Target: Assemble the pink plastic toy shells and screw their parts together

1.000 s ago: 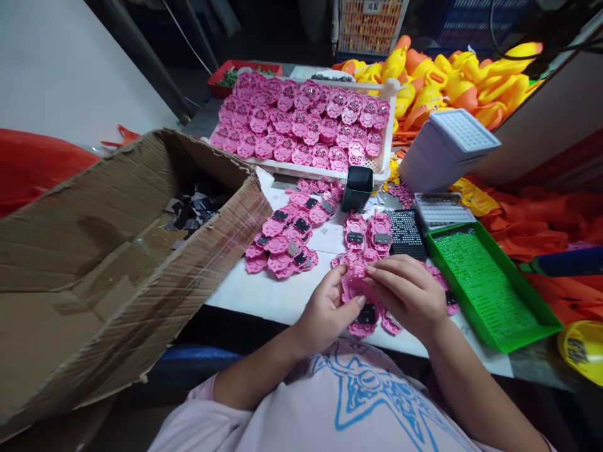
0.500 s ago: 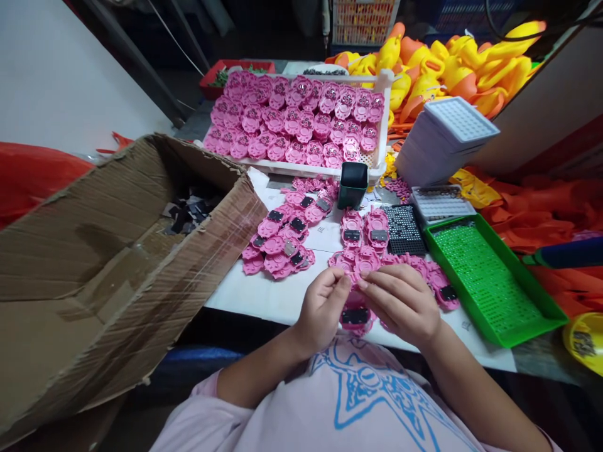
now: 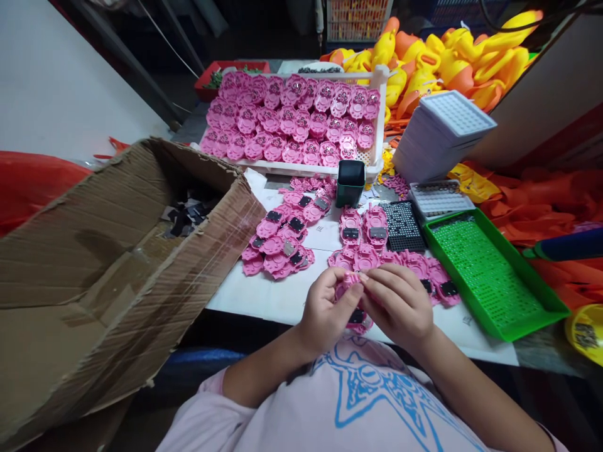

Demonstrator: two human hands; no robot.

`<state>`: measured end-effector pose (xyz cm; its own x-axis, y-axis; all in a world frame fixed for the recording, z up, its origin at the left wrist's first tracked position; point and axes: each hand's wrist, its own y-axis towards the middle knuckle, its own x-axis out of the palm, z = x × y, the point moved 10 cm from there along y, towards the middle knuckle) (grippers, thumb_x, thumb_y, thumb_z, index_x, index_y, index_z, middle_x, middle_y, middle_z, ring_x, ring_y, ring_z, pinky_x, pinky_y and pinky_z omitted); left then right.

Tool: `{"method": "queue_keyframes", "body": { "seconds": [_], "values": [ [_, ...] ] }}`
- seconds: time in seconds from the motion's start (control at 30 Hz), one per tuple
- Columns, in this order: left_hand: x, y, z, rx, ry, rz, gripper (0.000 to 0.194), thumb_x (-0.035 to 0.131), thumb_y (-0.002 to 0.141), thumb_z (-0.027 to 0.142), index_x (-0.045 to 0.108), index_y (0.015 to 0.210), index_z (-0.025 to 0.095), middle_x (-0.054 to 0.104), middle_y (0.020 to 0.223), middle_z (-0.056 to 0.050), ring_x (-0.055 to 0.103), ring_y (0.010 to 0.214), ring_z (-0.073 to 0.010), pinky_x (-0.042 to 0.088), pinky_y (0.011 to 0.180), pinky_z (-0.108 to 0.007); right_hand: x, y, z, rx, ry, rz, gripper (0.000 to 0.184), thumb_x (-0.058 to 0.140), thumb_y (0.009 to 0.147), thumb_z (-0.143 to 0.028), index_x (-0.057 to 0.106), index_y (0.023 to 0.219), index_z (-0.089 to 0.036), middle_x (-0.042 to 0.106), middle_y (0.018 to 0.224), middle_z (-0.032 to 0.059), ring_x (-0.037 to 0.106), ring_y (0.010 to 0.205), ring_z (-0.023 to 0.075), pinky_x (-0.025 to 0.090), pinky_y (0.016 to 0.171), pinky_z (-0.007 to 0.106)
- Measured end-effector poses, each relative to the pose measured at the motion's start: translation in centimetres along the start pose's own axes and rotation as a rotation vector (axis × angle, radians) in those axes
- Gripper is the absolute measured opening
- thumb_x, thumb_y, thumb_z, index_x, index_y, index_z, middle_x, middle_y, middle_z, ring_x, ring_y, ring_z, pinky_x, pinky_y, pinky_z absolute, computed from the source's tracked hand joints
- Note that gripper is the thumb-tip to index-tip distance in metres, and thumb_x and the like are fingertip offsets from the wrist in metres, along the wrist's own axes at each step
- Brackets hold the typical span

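The left hand (image 3: pixel 325 307) pinches a pink part (image 3: pixel 349 279); the right hand (image 3: pixel 402 304) touches it, whether gripping I cannot tell. The green tray (image 3: pixel 494 276) lies at right.

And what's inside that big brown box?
Inside the cardboard box there's a heap of black and pale scraps, towards its far end. Whatever lies under the heap is covered, so I can't tell.
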<state>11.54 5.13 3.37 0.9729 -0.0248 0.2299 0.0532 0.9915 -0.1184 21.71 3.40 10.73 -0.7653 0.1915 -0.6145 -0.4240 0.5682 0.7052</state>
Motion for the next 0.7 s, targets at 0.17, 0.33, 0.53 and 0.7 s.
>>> {"method": "queue_keyframes", "body": {
  "seconds": [0.17, 0.33, 0.53, 0.7],
  "values": [
    [-0.5, -0.2, 0.0, 0.008, -0.087, -0.070, 0.024, 0.060, 0.085, 0.040, 0.056, 0.083, 0.016, 0.060, 0.075, 0.000, 0.054, 0.061, -0.0072, 0.044, 0.055, -0.016, -1.0, 1.1, -0.6, 0.042, 0.184, -0.011, 0.045, 0.066, 0.075, -0.015, 0.056, 0.118, -0.020, 0.065, 0.095, 0.0109, 0.061, 0.089, 0.0212, 0.055, 0.075, 0.039],
    [0.0, -0.4, 0.3, -0.005, -0.349, -0.209, 0.025, 0.061, 0.084, 0.041, 0.056, 0.086, 0.017, 0.063, 0.063, 0.001, 0.057, 0.050, -0.0085, 0.048, 0.049, -0.017, -1.8, 1.5, -0.4, 0.117, 0.452, 0.017, 0.035, 0.061, 0.080, -0.018, 0.058, 0.115, -0.018, 0.062, 0.093, 0.0096, 0.061, 0.085, 0.0184, 0.054, 0.072, 0.036],
    [1.3, -1.0, 0.0, -0.107, -0.492, -0.340, 0.024, 0.063, 0.083, 0.039, 0.056, 0.083, 0.015, 0.067, 0.058, -0.002, 0.060, 0.042, -0.0126, 0.049, 0.041, -0.019, -1.5, 1.6, -0.8, 0.127, 0.549, 0.018, 0.029, 0.056, 0.081, -0.015, 0.060, 0.110, -0.017, 0.062, 0.089, 0.0087, 0.060, 0.083, 0.0170, 0.054, 0.070, 0.034],
    [2.6, -1.6, -0.4, -0.188, -0.591, -0.487, 0.023, 0.066, 0.081, 0.036, 0.057, 0.083, 0.014, 0.066, 0.060, -0.003, 0.062, 0.046, -0.0115, 0.048, 0.043, -0.016, -1.9, 1.6, -1.9, 0.059, 0.549, 0.023, 0.030, 0.055, 0.083, -0.020, 0.057, 0.112, -0.014, 0.061, 0.089, 0.0096, 0.060, 0.086, 0.0180, 0.053, 0.073, 0.035]
  ]
}}
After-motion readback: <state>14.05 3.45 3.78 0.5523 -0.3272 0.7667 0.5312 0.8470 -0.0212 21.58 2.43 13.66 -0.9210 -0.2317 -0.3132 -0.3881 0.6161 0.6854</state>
